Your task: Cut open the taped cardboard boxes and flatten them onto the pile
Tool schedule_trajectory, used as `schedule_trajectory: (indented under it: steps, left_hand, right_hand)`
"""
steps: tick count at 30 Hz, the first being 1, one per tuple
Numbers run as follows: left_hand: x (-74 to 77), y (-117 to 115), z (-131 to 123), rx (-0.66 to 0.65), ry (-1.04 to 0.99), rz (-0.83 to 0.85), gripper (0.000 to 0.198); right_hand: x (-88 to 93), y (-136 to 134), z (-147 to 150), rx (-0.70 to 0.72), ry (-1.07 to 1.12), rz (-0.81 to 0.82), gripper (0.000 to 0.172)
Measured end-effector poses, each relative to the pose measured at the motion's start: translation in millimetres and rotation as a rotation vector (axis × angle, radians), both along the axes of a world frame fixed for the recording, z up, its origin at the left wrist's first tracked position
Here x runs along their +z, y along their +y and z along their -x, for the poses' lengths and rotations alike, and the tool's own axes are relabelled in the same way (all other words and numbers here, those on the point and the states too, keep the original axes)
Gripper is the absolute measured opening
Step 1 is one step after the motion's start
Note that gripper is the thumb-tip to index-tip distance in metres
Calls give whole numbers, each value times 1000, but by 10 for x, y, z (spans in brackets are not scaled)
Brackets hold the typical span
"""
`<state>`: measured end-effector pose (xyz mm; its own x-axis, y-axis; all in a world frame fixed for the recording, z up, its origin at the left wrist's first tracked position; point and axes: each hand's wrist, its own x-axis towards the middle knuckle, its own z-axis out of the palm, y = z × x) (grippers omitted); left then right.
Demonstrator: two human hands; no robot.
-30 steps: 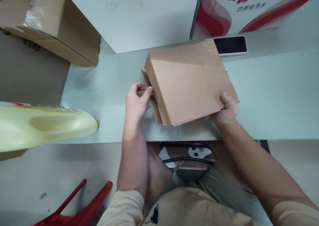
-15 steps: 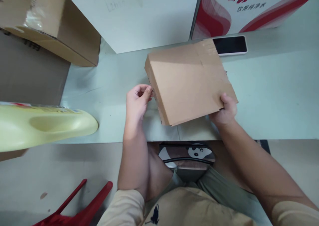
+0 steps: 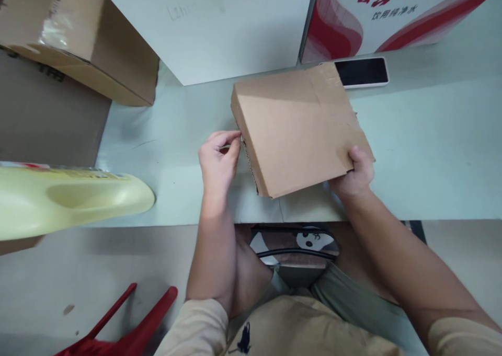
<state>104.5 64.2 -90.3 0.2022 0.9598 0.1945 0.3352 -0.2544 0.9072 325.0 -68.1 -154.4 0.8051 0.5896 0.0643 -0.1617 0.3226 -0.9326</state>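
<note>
Left of cardboard box (image 3: 301,131), touches edge with left hand (image 3: 220,156) bunched; can't tell if pinching; clasps near-right side with right hand (image 3: 355,174).

Red-and-white carton (image 3: 392,26): black 饮用纯净水; larger red 娃哈哈 above, cropped at top. White panel (image 3: 223,32), left of carton: faint handwriting, not legible.

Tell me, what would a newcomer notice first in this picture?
Most likely the box in the middle: the right hand grips its near edge, and the left hand is at its left side. After that, the yellow bottle at the picture's left edge and the red-and-white carton at the top right.
</note>
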Motion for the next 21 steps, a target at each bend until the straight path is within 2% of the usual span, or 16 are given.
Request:
schedule_trajectory:
  steps: [3, 6, 9, 12, 14, 16, 19, 21]
  left_hand:
    - [23, -7, 9, 36, 22, 26, 18]
    - [49, -8, 1, 72, 44, 84, 17]
    - [90, -26, -23, 96, 41, 127, 12]
    - [165, -74, -39, 75, -45, 108, 9]
    - [229, -116, -36, 23, -126, 95, 9]
    - [287, -159, -26, -86, -123, 138, 16]
    - [334, -210, -20, -285, 57, 270, 40]
    - [331, -227, -25, -331, 151, 300, 45]
  right_hand:
    - [-27, 2, -42, 31, -84, -51, 41]
    - [-6, -14, -51, 62, -217, -38, 50]
    - [67, -45, -18, 6, -367, 64, 52]
    - [123, -59, 13, -109, -465, 138, 51]
    - [116, -47, 8, -199, -480, 146, 49]
    - [70, -26, -20, -268, -470, 145, 46]
    - [-30, -11, -80, -338, -450, 155, 44]
    - [-86, -32, -112, -357, -465, 164, 48]
